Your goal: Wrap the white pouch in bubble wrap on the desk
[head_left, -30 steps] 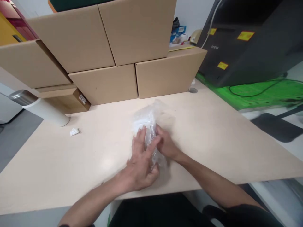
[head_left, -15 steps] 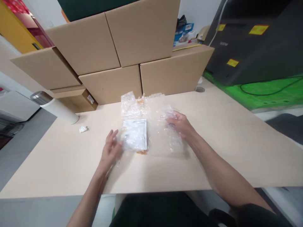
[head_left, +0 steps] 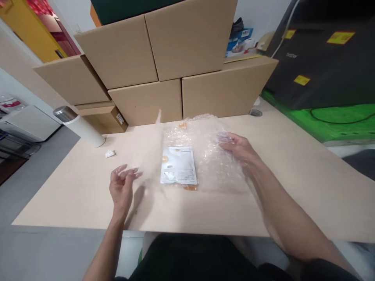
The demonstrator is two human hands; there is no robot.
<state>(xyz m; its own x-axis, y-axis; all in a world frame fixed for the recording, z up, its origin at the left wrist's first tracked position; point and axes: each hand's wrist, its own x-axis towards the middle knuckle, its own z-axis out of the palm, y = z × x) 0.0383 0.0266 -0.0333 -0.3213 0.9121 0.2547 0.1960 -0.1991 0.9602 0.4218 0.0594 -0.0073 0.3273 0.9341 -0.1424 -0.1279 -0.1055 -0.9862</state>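
A clear sheet of bubble wrap [head_left: 209, 164] lies spread on the table, with bits of orange at its upper and lower parts. On it rests a flat white packet [head_left: 178, 166] with printing and a gold round mark, its face uncovered. My right hand [head_left: 241, 148] is closed on the bunched right side of the wrap. Left of the packet, my left hand [head_left: 121, 187] is raised above the table, fingers bent and pinching the clear left flap of the wrap. That flap stands up from the table and is hard to see against it.
Stacked cardboard boxes [head_left: 190, 39] stand along the table's back. At the left are a white bottle [head_left: 84, 128] with a metal cap and a small crumpled white scrap [head_left: 110, 153]. A dark machine [head_left: 319, 66] stands over a green base [head_left: 336, 121] at the right.
My left hand has moved left and lifted the wrap's left flap away, so the packet's face now shows uncovered. My right hand keeps its grip on the right side. The view has shifted slightly.
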